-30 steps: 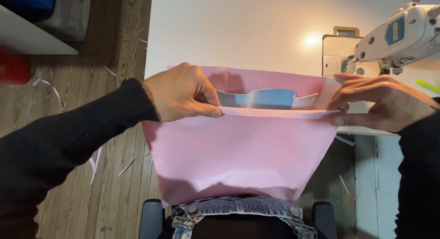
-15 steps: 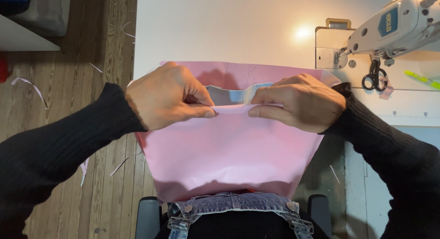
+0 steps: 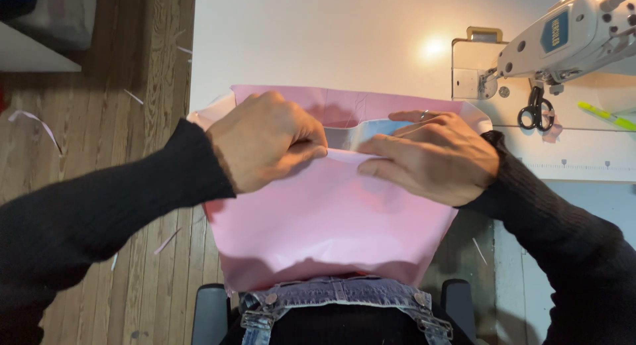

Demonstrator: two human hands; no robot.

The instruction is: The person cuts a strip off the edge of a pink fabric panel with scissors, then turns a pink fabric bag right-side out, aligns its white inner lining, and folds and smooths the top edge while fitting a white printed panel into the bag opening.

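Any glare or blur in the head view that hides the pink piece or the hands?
Head view: a bright lamp reflection glares on the white table beside the sewing machine, clear of the work; the pink sheet is evenly lit, with soft shadows under the left hand and right hand; both are sharp, no visible motion blur.

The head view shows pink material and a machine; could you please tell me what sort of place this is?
Probably a sewing workshop: a white sewing machine stands on the table, scissors hang beside it, and both hands pinch the edge of a pink fabric piece.
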